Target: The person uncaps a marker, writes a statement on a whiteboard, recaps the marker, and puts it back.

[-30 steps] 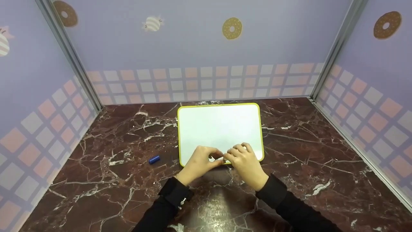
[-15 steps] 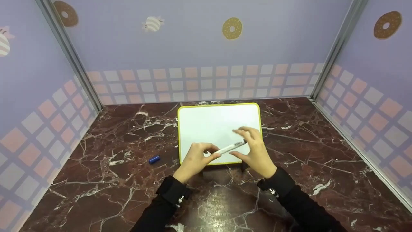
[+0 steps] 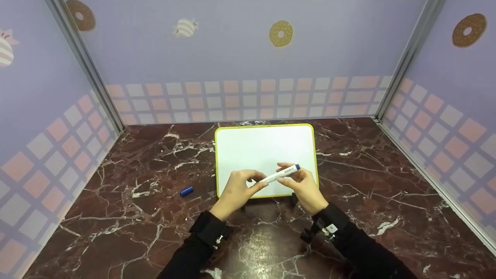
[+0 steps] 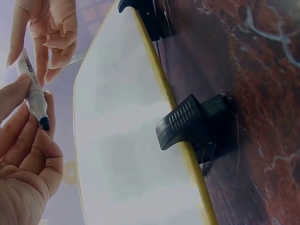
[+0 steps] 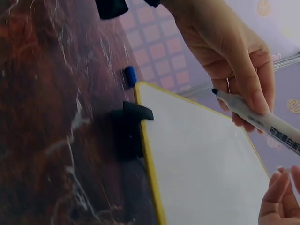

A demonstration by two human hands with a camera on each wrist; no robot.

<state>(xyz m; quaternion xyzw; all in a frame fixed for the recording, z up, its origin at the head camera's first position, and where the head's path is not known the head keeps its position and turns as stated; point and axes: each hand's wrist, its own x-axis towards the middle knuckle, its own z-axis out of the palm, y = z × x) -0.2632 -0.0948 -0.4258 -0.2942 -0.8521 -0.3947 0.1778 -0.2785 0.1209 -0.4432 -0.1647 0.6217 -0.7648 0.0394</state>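
Uncapped white cylindrical marker (image 3: 277, 175) is pinched by the left hand (image 3: 237, 190) above the front edge of the yellow-framed whiteboard (image 3: 263, 149); the right hand (image 3: 307, 190), fingers relaxed, flanks its rear, contact unclear. Blue cylindrical cap (image 3: 186, 191) lies on the desk (image 3: 116, 221) left of the board.

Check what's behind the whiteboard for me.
Past its far edge, a strip of marbled tabletop and the patterned wall show; anything directly behind the whiteboard is covered.

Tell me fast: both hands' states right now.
Left hand: closed, pinching the white marker.
Right hand: open, near the white marker's rear end; whether it touches can't be told.
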